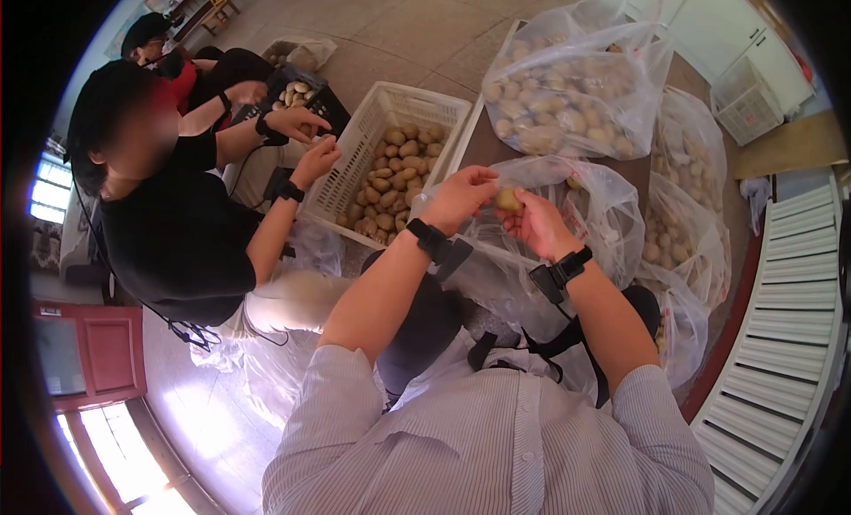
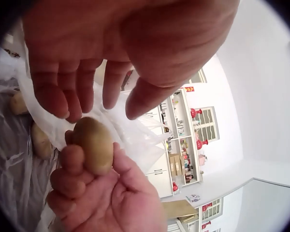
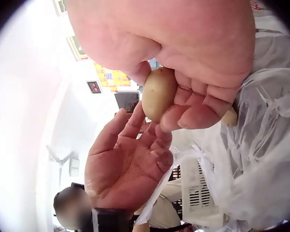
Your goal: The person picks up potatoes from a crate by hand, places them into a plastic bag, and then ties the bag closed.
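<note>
Potato [image 1: 508, 199] is pinched in my right hand [image 1: 538, 227], near the open bag [image 1: 620, 222]. My left hand [image 1: 461, 198] is loose, fingertips just beside it; contact unclear. White crate [image 1: 362, 138] with more potatoes on my left, filled bag [image 1: 567, 94] ahead.

No readable text, labels, numbers or signs.

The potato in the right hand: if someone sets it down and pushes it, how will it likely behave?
The potato would probably roll, though unevenly, as it is rounded but longer than wide. It seems firm: no dent shows where the right hand grips it. Its smooth-looking skin may let it slip.
</note>
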`<act>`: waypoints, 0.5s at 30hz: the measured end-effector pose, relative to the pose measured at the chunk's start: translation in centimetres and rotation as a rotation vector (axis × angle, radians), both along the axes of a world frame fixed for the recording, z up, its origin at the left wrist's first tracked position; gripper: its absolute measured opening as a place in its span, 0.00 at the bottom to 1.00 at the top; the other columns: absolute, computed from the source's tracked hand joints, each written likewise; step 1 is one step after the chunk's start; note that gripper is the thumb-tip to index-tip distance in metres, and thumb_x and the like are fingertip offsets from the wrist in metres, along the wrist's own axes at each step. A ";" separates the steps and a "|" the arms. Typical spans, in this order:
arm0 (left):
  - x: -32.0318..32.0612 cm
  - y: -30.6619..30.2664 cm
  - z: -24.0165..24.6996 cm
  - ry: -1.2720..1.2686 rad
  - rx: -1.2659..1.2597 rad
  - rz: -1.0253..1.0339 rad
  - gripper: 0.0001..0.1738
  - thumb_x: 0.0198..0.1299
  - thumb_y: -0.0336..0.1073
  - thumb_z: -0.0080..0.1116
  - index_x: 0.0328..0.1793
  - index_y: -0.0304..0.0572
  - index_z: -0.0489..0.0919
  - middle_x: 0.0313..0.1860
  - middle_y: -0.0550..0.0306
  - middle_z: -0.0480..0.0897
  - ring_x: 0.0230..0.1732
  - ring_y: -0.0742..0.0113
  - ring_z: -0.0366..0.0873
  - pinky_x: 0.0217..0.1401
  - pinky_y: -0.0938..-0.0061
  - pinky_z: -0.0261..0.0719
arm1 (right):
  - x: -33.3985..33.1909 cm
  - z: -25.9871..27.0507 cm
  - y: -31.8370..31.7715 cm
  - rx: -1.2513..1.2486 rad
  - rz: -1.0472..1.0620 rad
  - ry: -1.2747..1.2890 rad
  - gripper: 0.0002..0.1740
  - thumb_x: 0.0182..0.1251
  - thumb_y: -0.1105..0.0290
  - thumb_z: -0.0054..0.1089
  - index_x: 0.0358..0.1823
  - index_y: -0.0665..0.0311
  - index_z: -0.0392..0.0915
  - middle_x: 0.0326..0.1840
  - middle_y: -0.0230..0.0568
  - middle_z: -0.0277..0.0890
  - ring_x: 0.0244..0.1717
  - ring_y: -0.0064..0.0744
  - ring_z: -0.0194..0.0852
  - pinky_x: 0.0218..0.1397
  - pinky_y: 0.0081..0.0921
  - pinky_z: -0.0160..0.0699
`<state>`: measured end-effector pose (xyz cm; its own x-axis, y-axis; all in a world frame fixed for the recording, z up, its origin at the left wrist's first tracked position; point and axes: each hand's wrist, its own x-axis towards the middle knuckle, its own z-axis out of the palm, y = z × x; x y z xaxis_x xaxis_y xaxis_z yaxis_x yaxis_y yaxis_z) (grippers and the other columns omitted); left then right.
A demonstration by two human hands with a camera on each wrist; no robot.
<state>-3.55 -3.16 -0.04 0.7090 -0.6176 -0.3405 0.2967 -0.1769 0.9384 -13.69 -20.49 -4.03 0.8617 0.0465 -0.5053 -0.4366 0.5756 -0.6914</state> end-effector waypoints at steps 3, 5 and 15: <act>-0.6 -0.2 0.4 -0.056 0.026 -0.068 0.25 0.61 0.38 0.64 0.63 0.35 0.77 0.48 0.58 0.83 0.41 0.73 0.80 0.38 0.76 0.77 | 0.4 0.5 0.5 -0.028 -0.006 -0.040 0.20 0.78 0.49 0.49 0.43 0.58 0.78 0.29 0.32 0.77 0.29 0.26 0.73 0.35 0.26 0.72; -0.8 -0.3 0.3 -0.060 -0.029 -0.149 0.25 0.61 0.39 0.65 0.62 0.36 0.77 0.46 0.58 0.84 0.41 0.73 0.81 0.39 0.76 0.78 | 0.6 1.1 1.0 -0.082 -0.019 -0.041 0.22 0.78 0.47 0.49 0.42 0.59 0.78 0.27 0.32 0.76 0.27 0.26 0.72 0.32 0.26 0.71; 1.1 0.3 -0.4 0.202 -0.156 0.138 0.21 0.64 0.39 0.64 0.59 0.37 0.78 0.41 0.59 0.83 0.37 0.70 0.81 0.38 0.74 0.80 | 1.0 -3.3 0.2 -0.791 0.004 -0.031 0.18 0.72 0.56 0.59 0.41 0.67 0.79 0.28 0.40 0.77 0.34 0.33 0.80 0.35 0.32 0.77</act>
